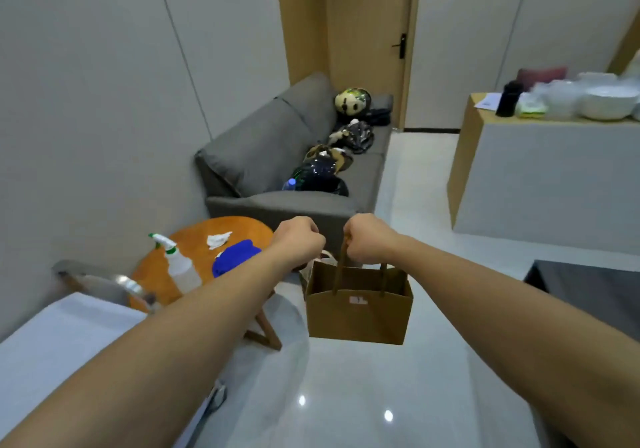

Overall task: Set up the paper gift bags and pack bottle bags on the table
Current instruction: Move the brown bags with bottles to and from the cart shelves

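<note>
A brown paper bag (358, 312), mouth open, hangs mid-frame over glossy floor (398, 395); right hand (367, 240) grips its handles, left hand (299, 240) fisted beside, contents unclear.

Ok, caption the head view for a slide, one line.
Both hands, left and right, hold a brown paper bag by its handles, hanging open above the glossy floor near a round table.
</note>
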Demonstrator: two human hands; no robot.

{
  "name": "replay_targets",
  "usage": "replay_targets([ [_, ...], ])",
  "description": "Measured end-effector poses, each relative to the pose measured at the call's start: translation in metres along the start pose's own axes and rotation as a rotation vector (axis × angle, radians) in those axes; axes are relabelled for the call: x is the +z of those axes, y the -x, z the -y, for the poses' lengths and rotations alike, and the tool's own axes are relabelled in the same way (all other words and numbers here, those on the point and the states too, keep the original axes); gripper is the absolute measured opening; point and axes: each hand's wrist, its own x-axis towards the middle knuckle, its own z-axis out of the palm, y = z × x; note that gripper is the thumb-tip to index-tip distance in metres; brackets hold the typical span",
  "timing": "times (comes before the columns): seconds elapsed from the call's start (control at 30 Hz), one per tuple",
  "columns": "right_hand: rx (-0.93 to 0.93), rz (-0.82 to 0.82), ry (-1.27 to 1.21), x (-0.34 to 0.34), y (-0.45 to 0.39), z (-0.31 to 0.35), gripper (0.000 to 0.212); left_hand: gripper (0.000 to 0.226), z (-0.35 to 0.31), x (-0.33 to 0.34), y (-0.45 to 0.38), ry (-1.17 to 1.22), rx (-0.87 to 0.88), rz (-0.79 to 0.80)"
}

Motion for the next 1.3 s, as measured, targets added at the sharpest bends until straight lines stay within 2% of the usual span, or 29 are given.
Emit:
replay_targets([
  [0.17, 0.138, -0.094, -0.058, -0.054, 0.044, -0.105, 0.009, 0.021, -0.112, 0.066, -0.005, -0.032, 0.193, 0.081],
  [0.27, 0.244, -0.132, -0.082, -0.077, 0.069, -0.179, 0.019, 0.034, -0.181, 0.119, -0.003, -0.11, 0.308, 0.144],
  [0.37, 0.342, -0.135, -0.067, -0.094, 0.094, -0.247, 0.018, 0.043, -0.241, 0.168, 0.0, -0.179, 0.403, 0.219],
  [0.53, 0.486, -0.19, -0.089, -0.118, 0.139, -0.345, 0.014, 0.045, -0.325, 0.242, 0.005, -0.241, 0.564, 0.291],
  [0.63, 0.583, -0.246, -0.126, -0.131, 0.164, -0.394, 0.023, 0.044, -0.365, 0.282, 0.008, -0.287, 0.634, 0.35],
  [0.73, 0.689, -0.312, -0.169, -0.138, 0.187, -0.437, 0.028, 0.042, -0.4, 0.319, 0.009, -0.321, 0.714, 0.421],
  [0.8, 0.764, -0.335, -0.203, -0.138, 0.2, -0.465, 0.025, 0.038, -0.421, 0.344, 0.009, -0.339, 0.767, 0.476],
  [0.9, 0.872, -0.362, -0.266, -0.135, 0.212, -0.503, 0.022, 0.043, -0.456, 0.385, 0.004, -0.365, 0.843, 0.537],
  [1.3, 1.259, -0.35, -0.32, -0.156, 0.234, -0.599, 0.024, 0.05, -0.599, 0.505, -0.03, -0.485, 1.271, 0.861],
])
